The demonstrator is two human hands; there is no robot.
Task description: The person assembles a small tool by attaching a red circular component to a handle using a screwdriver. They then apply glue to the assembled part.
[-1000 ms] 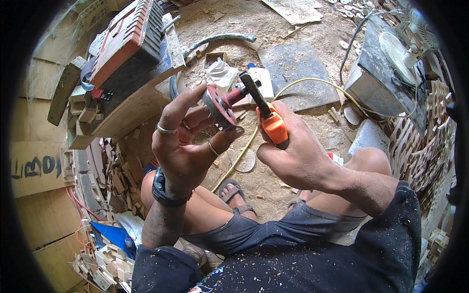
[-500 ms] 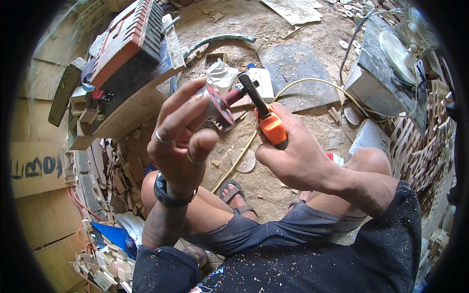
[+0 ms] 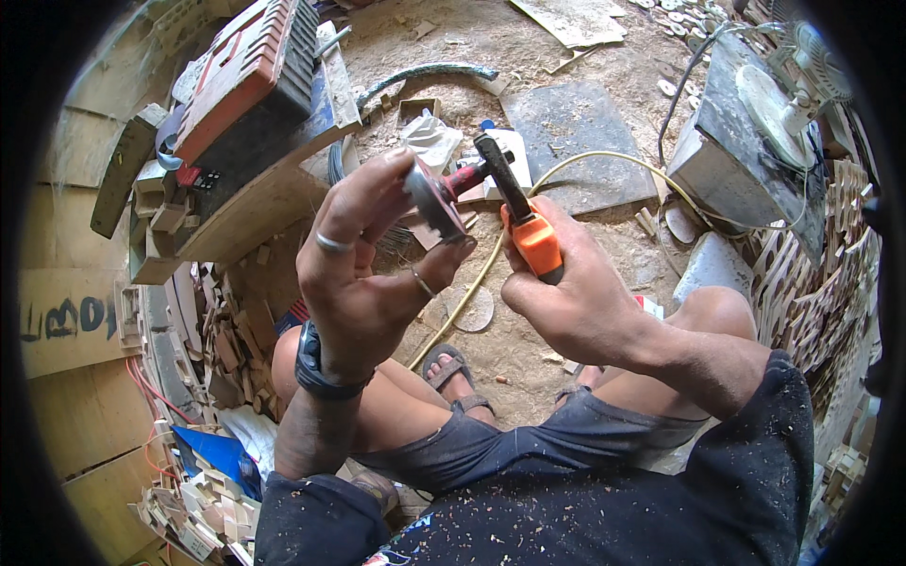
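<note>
My left hand (image 3: 351,283) pinches the rim of a round grey metal disc (image 3: 432,200) between thumb and fingers. A short red stem (image 3: 467,177) sticks out from the disc's middle toward the right. Wrapped in my right hand (image 3: 596,297) is an orange-handled tool (image 3: 536,247) with a dark metal head; whether it is a wrench or a hammer is unclear. The tool's head meets or overlaps the end of the red stem; I cannot tell whether they touch. Both hands are raised above my knees.
A red-and-black toolbox (image 3: 241,90) stands on a wooden bench at the upper left. A yellow hose (image 3: 472,292) crosses the dusty floor. Scrap wood (image 3: 231,349) piles up at left, and thin wooden pieces (image 3: 802,274) at right. A fan (image 3: 819,61) stands at upper right.
My left thumb and fingers have closed round the disc's rim, where they were looser before. The disc has turned slightly and shifted right; the orange-handled tool has moved slightly right.
</note>
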